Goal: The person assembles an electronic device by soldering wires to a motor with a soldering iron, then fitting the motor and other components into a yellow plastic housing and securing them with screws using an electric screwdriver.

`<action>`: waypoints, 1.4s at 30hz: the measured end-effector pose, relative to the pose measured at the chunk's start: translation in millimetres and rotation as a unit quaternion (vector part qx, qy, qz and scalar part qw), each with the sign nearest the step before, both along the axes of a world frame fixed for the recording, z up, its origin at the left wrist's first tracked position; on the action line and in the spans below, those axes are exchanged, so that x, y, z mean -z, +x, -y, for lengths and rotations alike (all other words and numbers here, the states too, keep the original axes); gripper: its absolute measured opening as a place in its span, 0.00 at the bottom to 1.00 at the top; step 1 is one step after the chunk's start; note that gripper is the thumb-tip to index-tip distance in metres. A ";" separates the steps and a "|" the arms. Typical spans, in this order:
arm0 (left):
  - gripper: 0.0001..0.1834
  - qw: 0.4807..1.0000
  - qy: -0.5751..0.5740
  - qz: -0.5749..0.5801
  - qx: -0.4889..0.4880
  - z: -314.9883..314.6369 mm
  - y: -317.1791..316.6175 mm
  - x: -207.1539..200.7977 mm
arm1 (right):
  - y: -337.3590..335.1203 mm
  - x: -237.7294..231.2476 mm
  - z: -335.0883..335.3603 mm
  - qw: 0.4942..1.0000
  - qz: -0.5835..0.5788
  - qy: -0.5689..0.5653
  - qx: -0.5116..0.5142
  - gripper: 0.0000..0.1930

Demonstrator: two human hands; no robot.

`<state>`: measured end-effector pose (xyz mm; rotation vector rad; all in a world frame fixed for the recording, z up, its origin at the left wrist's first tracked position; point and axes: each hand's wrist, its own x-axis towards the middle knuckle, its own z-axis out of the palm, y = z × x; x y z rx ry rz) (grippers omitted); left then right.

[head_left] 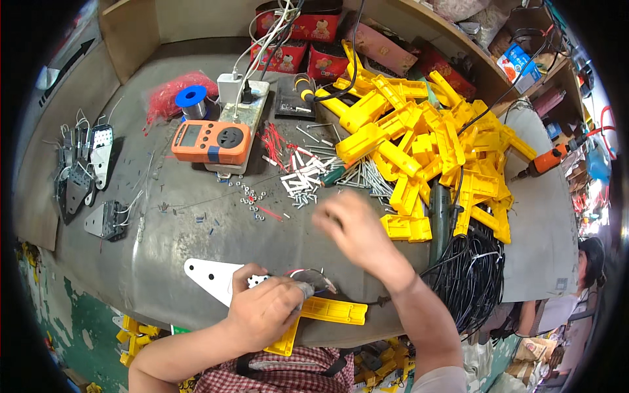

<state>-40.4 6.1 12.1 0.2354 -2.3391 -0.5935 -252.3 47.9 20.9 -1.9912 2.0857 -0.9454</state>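
My left hand point(267, 308) is closed on a white triangular plate point(211, 278) with round holes, near the table's front edge. Under and beside that hand is a yellow plastic handle piece point(334, 310), and thin wires with a bare end point(327, 283) stick out next to the fingers. My right hand point(357, 229) hangs over the table between the plate and a heap of small parts; motion smears its fingers, so whether they hold anything is unclear. Just beyond it lie long screws point(367, 180), short white sleeves point(304, 171) and a green-handled screwdriver point(334, 175).
Yellow plastic housings point(419, 137) are heaped at the right, beside a coil of black cable point(468, 281). An orange meter point(211, 142), a blue solder spool point(191, 98) and a power strip point(252, 98) stand at the back. Metal plate assemblies point(78, 170) lie left; an orange power screwdriver point(549, 160) is far right.
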 end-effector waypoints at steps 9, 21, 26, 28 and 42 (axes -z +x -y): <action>0.25 0.996 0.085 0.002 0.020 15.7 -7.0 -26.3 | -36.2 15.3 71.6 0.962 -0.251 -0.112 -0.004 0.04; 0.15 0.998 0.018 0.003 -0.058 73.0 -46.2 -16.0 | -3.2 -6.2 17.4 0.992 0.048 -0.090 -0.069 0.07; 0.12 0.992 0.100 0.051 -0.062 84.7 -35.2 -4.3 | -9.2 -15.3 29.8 0.989 0.109 0.038 -0.093 0.07; 0.12 0.993 0.074 0.056 -0.073 86.8 -32.1 -6.5 | -39.4 0.7 42.1 0.985 0.041 0.162 -0.032 0.12; 0.11 0.981 0.163 0.097 0.032 54.7 -16.8 -35.0 | -40.9 -46.9 69.2 0.943 0.101 -0.314 0.036 0.10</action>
